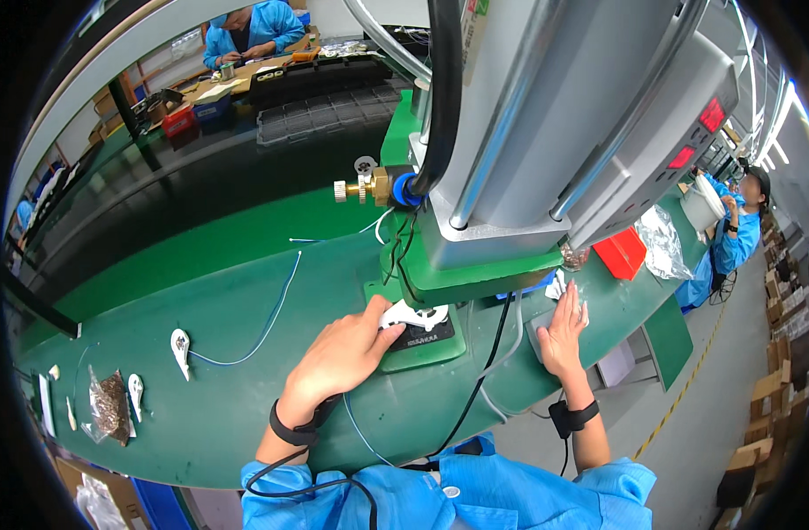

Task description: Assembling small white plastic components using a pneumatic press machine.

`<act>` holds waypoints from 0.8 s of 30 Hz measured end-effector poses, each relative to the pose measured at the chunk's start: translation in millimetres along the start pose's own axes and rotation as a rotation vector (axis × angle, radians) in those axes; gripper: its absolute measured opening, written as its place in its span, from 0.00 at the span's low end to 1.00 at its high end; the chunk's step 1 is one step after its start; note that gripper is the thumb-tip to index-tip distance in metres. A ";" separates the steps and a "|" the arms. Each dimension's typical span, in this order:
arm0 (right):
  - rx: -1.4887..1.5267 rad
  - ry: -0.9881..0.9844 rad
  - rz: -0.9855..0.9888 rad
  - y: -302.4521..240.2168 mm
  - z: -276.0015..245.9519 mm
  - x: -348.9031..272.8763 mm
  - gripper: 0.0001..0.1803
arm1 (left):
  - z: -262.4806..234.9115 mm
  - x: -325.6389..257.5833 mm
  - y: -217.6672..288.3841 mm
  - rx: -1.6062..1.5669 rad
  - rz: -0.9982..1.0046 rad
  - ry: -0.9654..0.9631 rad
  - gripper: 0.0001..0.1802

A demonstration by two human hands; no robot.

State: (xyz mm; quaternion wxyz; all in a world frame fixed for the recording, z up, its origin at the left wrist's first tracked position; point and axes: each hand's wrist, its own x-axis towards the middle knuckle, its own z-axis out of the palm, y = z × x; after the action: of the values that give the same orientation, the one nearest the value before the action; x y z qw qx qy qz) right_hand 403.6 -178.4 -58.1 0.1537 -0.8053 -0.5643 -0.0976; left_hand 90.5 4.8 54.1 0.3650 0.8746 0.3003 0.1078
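My left hand [341,356] reaches onto the black plate of a green press machine [462,274] and pinches a flat white plastic part [415,316] that lies under the press head. My right hand [563,334] rests flat, fingers together, on a grey pad beside the machine's right side, next to small white parts [555,284]. Both wrists wear black straps with cords. A large grey press housing [546,115] with red displays fills the upper middle.
On the green bench [219,300] to the left lie a white part with a blue wire [182,346], more white parts and a clear bag of small dark pieces [109,405]. A red bin [622,252] stands right. Other people in blue coats work at far left and right.
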 end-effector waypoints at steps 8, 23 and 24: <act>-0.034 -0.020 -0.019 1.8 -2.7 6.3 0.41 | 4.2 0.4 5.0 -0.003 -0.040 0.039 0.17; -0.032 -0.124 0.014 -6.3 -13.0 12.1 0.40 | -9.9 -7.1 5.5 -0.387 0.045 0.203 0.16; -0.039 -0.151 0.029 -7.4 -17.6 12.1 0.40 | -17.6 -3.7 -2.3 -0.421 0.048 0.203 0.16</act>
State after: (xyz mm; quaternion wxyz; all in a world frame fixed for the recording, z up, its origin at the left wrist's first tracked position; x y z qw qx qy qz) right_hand 401.1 -171.7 -36.7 0.0962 -0.8214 -0.5604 -0.0451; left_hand 79.4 14.0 65.0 0.5045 0.7709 0.2853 0.2641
